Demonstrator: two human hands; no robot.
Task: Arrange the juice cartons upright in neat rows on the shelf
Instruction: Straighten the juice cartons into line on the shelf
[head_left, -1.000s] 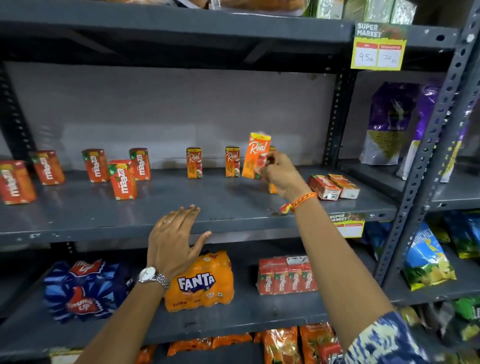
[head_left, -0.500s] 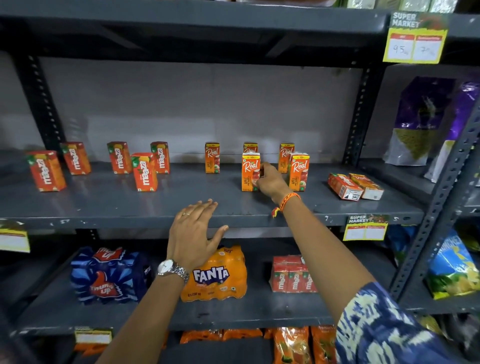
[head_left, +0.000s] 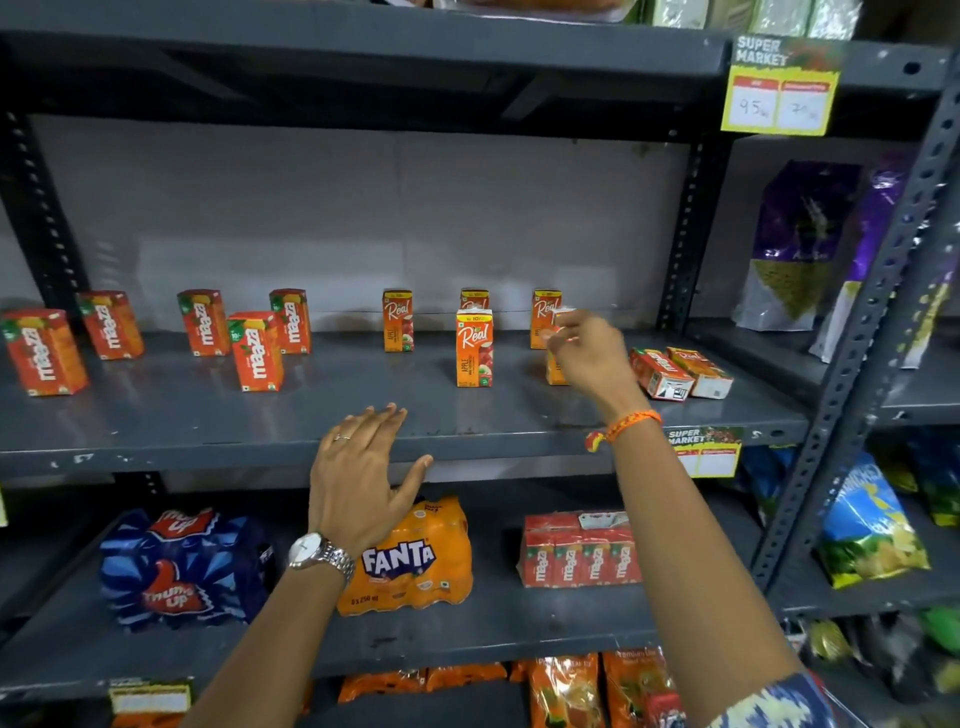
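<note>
On the grey shelf (head_left: 171, 415), several red Maaza cartons (head_left: 255, 351) stand upright at the left. Orange Real cartons stand mid-shelf: three along the back (head_left: 398, 320) and one further forward (head_left: 474, 347). My right hand (head_left: 589, 361) is curled around the upper part of another Real carton (head_left: 555, 371), which it mostly hides. Just right of that hand, two cartons (head_left: 675, 373) lie on their sides. My left hand (head_left: 363, 473) hovers flat and open at the shelf's front edge, holding nothing.
Below sit a Fanta pack (head_left: 415, 556), a Thums Up pack (head_left: 176, 566) and a Maaza multipack (head_left: 576, 556). A perforated upright post (head_left: 852, 364) bounds the shelf on the right, with purple bags (head_left: 800, 244) and snack bags (head_left: 867, 525) beyond it.
My right hand set a Real carton upright at the front, let it go, and moved right to the neighbouring front carton. My left hand stayed near the shelf edge.
</note>
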